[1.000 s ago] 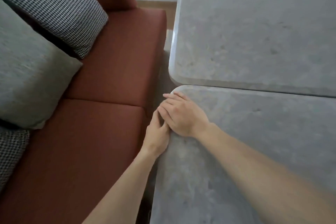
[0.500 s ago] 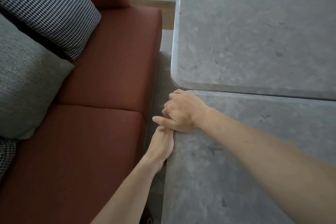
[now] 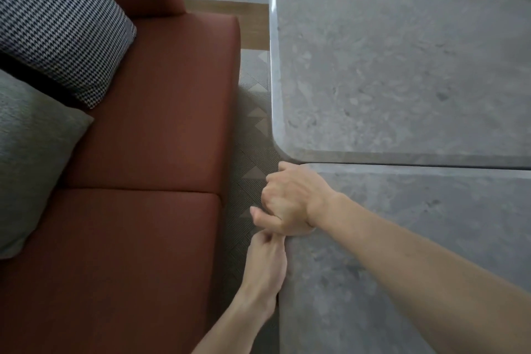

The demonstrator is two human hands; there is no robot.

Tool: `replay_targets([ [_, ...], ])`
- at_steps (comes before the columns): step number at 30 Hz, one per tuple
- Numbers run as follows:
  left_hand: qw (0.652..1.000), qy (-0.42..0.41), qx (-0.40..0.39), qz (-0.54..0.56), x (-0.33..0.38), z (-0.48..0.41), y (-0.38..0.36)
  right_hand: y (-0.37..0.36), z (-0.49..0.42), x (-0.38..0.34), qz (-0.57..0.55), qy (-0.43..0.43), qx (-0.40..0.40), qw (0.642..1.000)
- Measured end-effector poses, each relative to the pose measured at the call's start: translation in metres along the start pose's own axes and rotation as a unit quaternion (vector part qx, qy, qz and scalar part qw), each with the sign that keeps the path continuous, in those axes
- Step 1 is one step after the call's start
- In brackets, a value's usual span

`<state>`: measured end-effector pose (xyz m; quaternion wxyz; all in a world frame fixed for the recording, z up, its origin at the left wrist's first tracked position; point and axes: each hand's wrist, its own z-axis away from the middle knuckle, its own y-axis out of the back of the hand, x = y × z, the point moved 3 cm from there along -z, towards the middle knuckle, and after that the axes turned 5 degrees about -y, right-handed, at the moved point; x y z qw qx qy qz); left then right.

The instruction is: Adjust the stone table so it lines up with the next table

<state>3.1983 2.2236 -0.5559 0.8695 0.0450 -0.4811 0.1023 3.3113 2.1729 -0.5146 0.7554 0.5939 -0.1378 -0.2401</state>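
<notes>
Nearest, the left hand [image 3: 265, 264] presses along the left edge of the stone table [image 3: 402, 253], fingers curled against it; just beyond, the right hand [image 3: 290, 201] is fisted over that table's far-left corner, gripping the rim; farther still, the next table [image 3: 402, 66] lies just apart, its left edge sitting slightly left of the gripped corner, so the shift looks leftward, toward the sofa [image 3: 149, 152].

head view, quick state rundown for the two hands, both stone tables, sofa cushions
right hand: curled over the near table's corner edge
left hand: against that table's side edge, fingers hidden
near stone table: left edge offset from the far table's
far stone table: untouched, narrow seam between
houndstooth cushion: leaning on sofa back
grey cushion: lying on seat
</notes>
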Motion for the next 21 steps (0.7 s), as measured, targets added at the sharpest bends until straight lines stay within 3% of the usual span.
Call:
replay_targets([
  [11, 0.997, 0.008, 0.069, 0.019, 0.002, 0.002, 0.003, 0.002, -0.006, -0.005, -0.013, 0.002, 0.029, 1.0],
  [17, 0.998, 0.009, 0.039, -0.04, 0.014, 0.012, 0.002, 0.006, 0.003, -0.004, -0.024, -0.029, 0.049, 0.998],
  [19, 0.996, -0.045, 0.068, -0.027, 0.033, 0.017, 0.006, 0.021, 0.013, -0.006, -0.155, -0.063, 0.106, 0.98],
  [21, 0.985, -0.135, 0.102, -0.021, 0.063, 0.027, 0.008, 0.041, 0.033, -0.006, -0.399, -0.103, 0.191, 0.891],
])
